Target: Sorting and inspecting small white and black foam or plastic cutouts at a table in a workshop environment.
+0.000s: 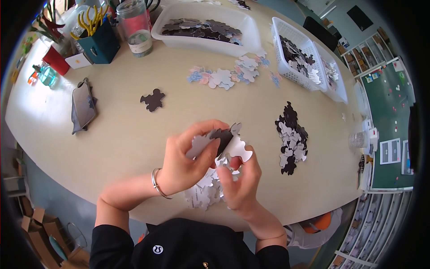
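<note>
Head view. Your left hand (183,154), at the centre of the frame, is closed on a small batch of grey and dark pieces (200,144), thumb laid flat across the dark face and fingers behind. This grip appears chosen to stop the batch from fanning out and to leave its right edge exposed. Your right hand (240,183), just right of centre, has thumb and fingers drawn together at a white piece (238,149), which stands tilted away from the batch; the fingertips are partly hidden, so exactly how many layers they pinch cannot be told.

Directly below both hands, at lower centre, lies a loose heap of white-backed pieces (201,196) on the worktop (121,139). Its position, close to your body, would suit short hand travel.

Right of centre you have a long pile of mixed black and white pieces (293,139), well apart from the heap, presumably so that the two do not mingle. One black piece (153,100) lies alone, left of centre.

At upper centre, pink, blue and grey pieces (219,78) lie before a white tub (201,46); a lattice basket (293,74) stands at upper right. Both contain pieces, their walls likely serving to confine them. A phone (84,103) rests at left, clear of your hands.
</note>
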Demonstrator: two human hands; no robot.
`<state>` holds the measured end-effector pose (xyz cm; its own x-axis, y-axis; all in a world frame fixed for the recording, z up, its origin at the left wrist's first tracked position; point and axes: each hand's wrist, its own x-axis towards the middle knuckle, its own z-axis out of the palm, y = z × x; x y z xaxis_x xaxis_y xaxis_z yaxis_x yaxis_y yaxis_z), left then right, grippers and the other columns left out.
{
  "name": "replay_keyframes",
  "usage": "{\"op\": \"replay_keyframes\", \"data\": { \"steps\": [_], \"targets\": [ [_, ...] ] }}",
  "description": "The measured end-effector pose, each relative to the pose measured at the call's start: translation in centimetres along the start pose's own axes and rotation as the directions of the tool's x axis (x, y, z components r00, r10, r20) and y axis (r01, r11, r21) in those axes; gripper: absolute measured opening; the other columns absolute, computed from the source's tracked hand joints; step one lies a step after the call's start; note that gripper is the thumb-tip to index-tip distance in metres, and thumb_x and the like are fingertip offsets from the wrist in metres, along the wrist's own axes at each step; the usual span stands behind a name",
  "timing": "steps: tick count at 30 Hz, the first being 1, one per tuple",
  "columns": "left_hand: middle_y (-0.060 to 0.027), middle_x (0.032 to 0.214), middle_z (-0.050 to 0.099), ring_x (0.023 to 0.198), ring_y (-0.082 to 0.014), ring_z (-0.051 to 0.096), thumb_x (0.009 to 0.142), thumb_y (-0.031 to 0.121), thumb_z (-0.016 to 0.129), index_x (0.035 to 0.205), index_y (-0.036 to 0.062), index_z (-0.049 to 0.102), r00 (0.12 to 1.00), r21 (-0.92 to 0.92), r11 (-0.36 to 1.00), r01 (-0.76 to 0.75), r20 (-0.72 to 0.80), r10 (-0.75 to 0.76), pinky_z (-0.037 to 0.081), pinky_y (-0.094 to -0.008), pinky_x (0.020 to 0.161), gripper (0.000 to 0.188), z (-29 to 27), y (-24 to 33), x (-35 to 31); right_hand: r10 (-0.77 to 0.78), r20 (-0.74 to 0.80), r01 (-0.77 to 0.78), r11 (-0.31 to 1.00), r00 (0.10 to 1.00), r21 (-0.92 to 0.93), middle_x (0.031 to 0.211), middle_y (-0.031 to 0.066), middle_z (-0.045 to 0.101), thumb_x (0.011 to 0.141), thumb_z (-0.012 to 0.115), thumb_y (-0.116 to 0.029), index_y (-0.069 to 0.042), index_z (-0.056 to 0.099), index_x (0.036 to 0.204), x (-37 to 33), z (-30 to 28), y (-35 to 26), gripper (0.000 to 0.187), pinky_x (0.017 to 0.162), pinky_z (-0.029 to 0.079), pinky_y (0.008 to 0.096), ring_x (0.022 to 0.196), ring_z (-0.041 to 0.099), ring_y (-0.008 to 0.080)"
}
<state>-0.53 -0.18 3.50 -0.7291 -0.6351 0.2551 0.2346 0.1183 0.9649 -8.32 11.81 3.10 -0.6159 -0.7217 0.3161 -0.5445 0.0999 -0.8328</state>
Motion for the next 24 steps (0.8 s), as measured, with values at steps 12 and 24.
{"op": "replay_keyframes", "data": {
  "steps": [12, 24],
  "targets": [
    [-0.0058, 0.08, 0.064, 0.055, -0.0081, 0.06, 0.079, -0.007, 0.054, 0.106, 0.004, 0.057, 1.0, 0.028, 0.999, 0.031, 0.0, -0.031, 0.047, -0.0211, 0.049, 0.03, -0.2, -0.2, 0.3, -0.016, -0.182, 0.038, 0.992, 0.983, 0.119, 0.088, 0.0103, 0.049, 0.076, 0.069, -0.01, -0.001, 0.038, 0.098, -0.4, -0.2, 1.2, 0.039, 0.066, 0.045, 0.0282, 0.072, 0.052, 0.0146],
    [-0.0056, 0.074, 0.061, 0.053, -0.0108, 0.059, 0.08, -0.007, 0.053, 0.106, 0.0004, 0.058, 0.98, 0.104, 0.983, 0.154, 0.11, -0.166, 0.047, -0.0221, 0.047, 0.028, -1.2, 1.0, 1.0, 0.024, -0.271, -0.018, 1.0, 0.962, 0.023, 0.09, 0.0094, 0.055, 0.078, 0.059, 0.01, -0.001, 0.032, 0.117, 0.6, -1.4, 2.2, 0.049, 0.078, 0.045, 0.0257, 0.082, 0.054, 0.014]
  ]
}}
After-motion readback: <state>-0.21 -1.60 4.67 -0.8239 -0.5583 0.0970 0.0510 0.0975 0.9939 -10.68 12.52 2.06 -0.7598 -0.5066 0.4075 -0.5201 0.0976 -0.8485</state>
